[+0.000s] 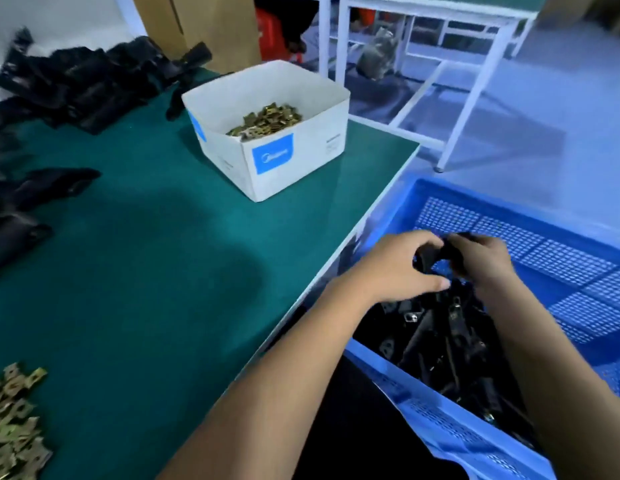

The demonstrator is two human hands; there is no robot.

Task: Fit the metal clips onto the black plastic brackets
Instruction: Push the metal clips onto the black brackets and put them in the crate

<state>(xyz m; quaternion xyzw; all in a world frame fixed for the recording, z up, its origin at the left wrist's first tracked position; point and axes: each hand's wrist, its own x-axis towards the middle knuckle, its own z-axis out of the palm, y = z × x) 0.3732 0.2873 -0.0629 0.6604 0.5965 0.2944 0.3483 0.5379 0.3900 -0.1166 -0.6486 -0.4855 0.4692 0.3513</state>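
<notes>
Both hands are together over the blue crate (509, 216) at the right of the table (163, 271). The left hand (398, 268) and the right hand (481, 261) have curled fingers and pinch one black bracket (436, 254) between them. Under them, more brackets (440, 337) lie in the crate. Metal clips (267, 121) fill a white box (284, 161) far on the table, and loose clips (14, 420) lie near left. Another bracket pile (76, 81) sits far left.

I can't make out the bracket (436, 254) between my hands – blurred, mostly covered by fingers (423, 240). Loose clips (14, 420) run off the left edge; crate (440, 195) cut off right.
</notes>
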